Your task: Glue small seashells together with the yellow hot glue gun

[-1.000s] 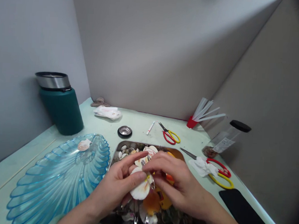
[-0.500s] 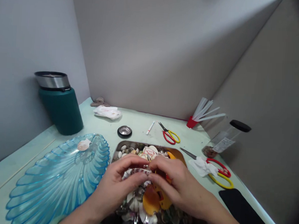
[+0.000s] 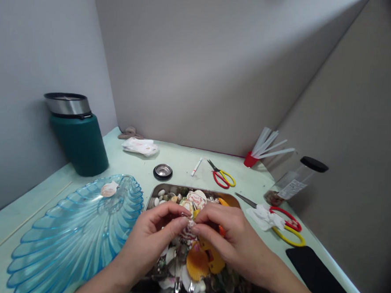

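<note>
My left hand [image 3: 157,232] and my right hand [image 3: 230,232] meet over a metal tray [image 3: 156,189], thumbs and forefingers pinched. Something small, with a thin shiny bit at the left fingertips, is between them, too small to make out. Right below the fingertips shows a white shell with reddish-brown stripes [image 3: 187,235]; whether the fingers touch it I cannot tell. The tray holds many shells, among them an orange scallop shell [image 3: 197,262] and a pale round shell [image 3: 197,199]. A yellow tool [image 3: 215,263] lies partly under my right hand.
On the left stand a blue glass shell-shaped dish [image 3: 74,232] with a small shell [image 3: 109,189] and a green flask [image 3: 79,144]. Behind the tray lie a round lid [image 3: 162,172], a marker [image 3: 196,167] and scissors [image 3: 220,175]. More scissors [image 3: 290,227], tissue [image 3: 265,218] and a jar [image 3: 292,183] are right.
My fingertips have drawn slightly apart, leaving a small gap between the hands. The striped shell below them shows differently now. The surrounding things have stayed put.
</note>
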Demonstrator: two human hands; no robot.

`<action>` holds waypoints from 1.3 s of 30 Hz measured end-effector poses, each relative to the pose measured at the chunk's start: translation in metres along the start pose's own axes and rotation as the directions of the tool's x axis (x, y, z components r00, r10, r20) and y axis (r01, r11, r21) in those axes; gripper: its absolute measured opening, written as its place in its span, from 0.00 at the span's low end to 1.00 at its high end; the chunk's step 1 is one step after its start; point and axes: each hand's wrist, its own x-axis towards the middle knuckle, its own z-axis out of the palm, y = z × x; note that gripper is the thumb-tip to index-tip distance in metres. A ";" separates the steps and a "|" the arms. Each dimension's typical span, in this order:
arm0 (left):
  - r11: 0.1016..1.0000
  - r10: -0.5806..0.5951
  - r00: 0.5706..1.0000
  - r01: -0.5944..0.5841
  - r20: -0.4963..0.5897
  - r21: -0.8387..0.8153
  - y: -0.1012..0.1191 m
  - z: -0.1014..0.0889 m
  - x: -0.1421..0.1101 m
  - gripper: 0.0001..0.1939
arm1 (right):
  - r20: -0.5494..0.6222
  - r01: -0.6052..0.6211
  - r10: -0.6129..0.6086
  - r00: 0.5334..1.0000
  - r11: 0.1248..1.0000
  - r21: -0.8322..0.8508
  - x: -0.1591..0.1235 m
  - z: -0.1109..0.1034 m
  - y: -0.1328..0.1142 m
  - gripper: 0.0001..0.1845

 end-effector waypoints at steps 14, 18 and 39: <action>1.000 -0.002 0.999 0.002 0.037 0.000 0.004 -0.001 -0.001 0.04 | 0.062 -0.090 0.084 0.995 0.991 0.099 -0.001 0.002 0.000 0.05; 1.000 -0.007 1.000 0.008 0.028 -0.008 0.005 0.000 -0.001 0.04 | 0.095 -0.111 0.095 0.991 0.979 0.173 -0.001 -0.002 -0.003 0.06; 0.999 -0.034 0.998 0.035 -0.053 0.005 0.001 -0.002 -0.001 0.04 | 0.086 -0.128 0.112 0.990 0.970 0.205 0.000 -0.005 -0.003 0.07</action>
